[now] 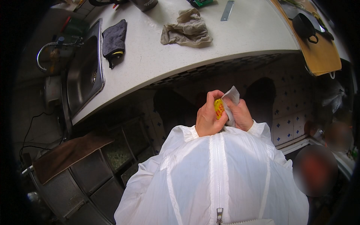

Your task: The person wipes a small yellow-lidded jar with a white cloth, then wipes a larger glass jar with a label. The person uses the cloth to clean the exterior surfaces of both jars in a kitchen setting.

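Close in front of my white jacket [197, 168], my left hand [209, 118] grips a small yellow container [218, 109] with red lettering. Its underside and far side are hidden by my fingers. My right hand [243, 112] pinches a whitish cloth or wipe [230, 105], which is pressed against the container's right side. One corner of the wipe sticks up past my right thumb. Both hands are off the worktop, over the gap between its front edge and my body.
The white worktop [146, 64] holds a crumpled beige cloth [187, 29], a folded grey towel [114, 38] and a metal ruler-like strip [227, 10]. A steel sink [81, 70] is at left. A black pot [303, 26] rests by a wooden board [323, 56] at right.
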Demonstrator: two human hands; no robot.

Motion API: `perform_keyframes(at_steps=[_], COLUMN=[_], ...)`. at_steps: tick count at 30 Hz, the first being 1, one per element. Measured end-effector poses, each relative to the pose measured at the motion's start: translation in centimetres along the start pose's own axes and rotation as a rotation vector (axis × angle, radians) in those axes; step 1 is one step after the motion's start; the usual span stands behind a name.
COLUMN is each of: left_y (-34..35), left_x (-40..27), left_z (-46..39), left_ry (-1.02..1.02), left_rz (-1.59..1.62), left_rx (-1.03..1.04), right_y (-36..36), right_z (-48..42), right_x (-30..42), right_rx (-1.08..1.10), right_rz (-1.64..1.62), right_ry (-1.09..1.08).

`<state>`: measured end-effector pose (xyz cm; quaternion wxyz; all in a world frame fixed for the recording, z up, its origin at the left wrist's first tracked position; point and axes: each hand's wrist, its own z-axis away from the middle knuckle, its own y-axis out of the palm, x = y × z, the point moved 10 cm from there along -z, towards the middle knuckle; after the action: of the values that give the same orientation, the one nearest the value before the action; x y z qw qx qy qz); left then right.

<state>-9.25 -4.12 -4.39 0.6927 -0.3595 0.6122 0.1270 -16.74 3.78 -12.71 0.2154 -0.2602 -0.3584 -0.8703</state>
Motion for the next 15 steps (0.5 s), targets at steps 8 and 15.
perform_keyframes(at_steps=[8, 15], left_y=[-0.3, -0.8], left_x=[1.1, 0.3], left_z=[-0.6, -0.7], left_ry=[-0.022, 0.087], left_rz=[0.039, -0.088], left_rx=[-0.015, -0.045], right_y=[-1.4, 0.4], right_z=[-1.0, -0.3], right_x=[0.3, 1.7], right_rx=[-0.094, -0.008], right_rz=[0.034, 0.029], right_ry=[-0.161, -0.153])
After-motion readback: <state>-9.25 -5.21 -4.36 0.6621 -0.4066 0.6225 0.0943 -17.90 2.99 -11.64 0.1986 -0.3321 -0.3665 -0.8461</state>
